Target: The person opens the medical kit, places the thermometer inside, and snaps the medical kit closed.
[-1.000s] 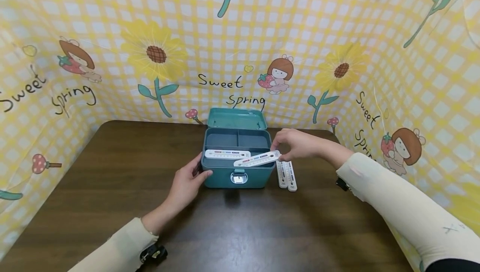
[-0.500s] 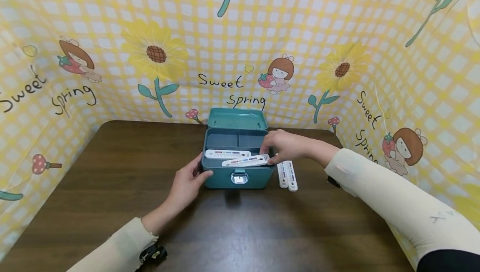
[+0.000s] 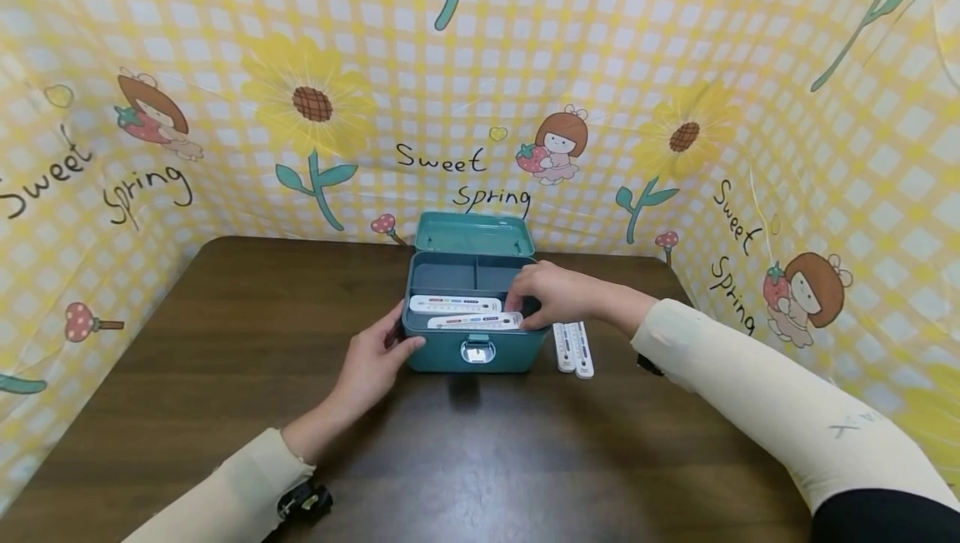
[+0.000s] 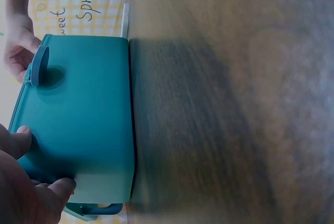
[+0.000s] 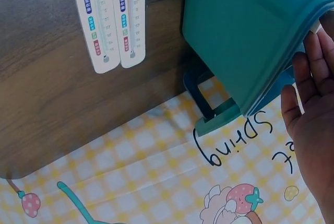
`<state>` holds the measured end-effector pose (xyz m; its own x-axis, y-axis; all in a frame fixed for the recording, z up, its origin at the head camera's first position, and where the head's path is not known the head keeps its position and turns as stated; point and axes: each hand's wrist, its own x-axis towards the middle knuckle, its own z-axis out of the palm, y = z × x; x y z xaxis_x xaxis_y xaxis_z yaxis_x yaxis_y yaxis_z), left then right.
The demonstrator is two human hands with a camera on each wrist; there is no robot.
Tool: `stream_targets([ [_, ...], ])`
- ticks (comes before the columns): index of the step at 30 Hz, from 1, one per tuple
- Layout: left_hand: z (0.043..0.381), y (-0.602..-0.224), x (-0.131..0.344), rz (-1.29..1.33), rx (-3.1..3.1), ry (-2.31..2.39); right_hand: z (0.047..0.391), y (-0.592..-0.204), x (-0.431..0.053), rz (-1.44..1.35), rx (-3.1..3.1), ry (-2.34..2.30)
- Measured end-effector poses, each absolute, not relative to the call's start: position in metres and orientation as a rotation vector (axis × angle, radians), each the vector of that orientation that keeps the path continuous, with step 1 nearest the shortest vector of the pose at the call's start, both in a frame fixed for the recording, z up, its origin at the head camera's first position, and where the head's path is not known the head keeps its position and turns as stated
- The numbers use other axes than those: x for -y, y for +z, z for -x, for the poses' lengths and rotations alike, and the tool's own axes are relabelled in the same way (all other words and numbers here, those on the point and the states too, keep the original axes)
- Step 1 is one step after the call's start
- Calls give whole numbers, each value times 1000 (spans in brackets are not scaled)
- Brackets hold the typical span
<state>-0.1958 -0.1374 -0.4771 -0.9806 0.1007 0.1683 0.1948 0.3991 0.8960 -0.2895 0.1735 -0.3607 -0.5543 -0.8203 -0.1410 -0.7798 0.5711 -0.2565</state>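
Note:
A teal storage box (image 3: 442, 356) stands on the table with its lid (image 3: 474, 235) swung up at the back. My left hand (image 3: 369, 362) holds the box's left front corner, thumb at the front and fingers along the side. Inside the front compartment lies one white thermometer (image 3: 455, 305). My right hand (image 3: 553, 293) reaches over the box's right rim and pinches the right end of a second white thermometer (image 3: 474, 321), held in front of the first. In the right wrist view, the right hand's fingertips (image 5: 313, 46) are partly cut off by the frame edge.
Two more thermometers (image 5: 108, 20) lie side by side on the brown table (image 3: 300, 301), right of the box. A grey tray (image 3: 444, 274) with two compartments fills the back of the box. A checked cloth (image 3: 375, 93) hangs behind the table.
My right hand has moved left with the pinched thermometer, lowering it into the box's front compartment and bringing it nearly level. The left hand has stayed at the box's corner.

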Motion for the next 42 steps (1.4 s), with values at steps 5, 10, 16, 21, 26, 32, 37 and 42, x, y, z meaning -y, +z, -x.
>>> stream_targets([
  [5, 195, -478, 137, 269, 2548, -1649, 289, -365, -170, 1365, -2568, -223],
  [10, 196, -479, 137, 275, 2535, -1640, 289, -368, -166, 1390, -2588, -209],
  [16, 196, -478, 136, 250, 2544, -1627, 289, -370, -161, 1363, -2620, -203],
  [21, 195, -478, 136, 246, 2548, -1622, 288, -372, -158, 1346, -2640, -184],
  [26, 194, -477, 135, 241, 2559, -1625, 286, -377, -156, 1322, -2690, -183],
  [32, 195, -476, 134, 226, 2575, -1630, 282, -386, -157, 1337, -2769, -220],
  [37, 195, -475, 134, 222, 2585, -1619, 280, -387, -159, 1377, -2767, -270],
  [42, 196, -475, 135, 221, 2593, -1602, 279, -382, -165, 1376, -2726, -337],
])
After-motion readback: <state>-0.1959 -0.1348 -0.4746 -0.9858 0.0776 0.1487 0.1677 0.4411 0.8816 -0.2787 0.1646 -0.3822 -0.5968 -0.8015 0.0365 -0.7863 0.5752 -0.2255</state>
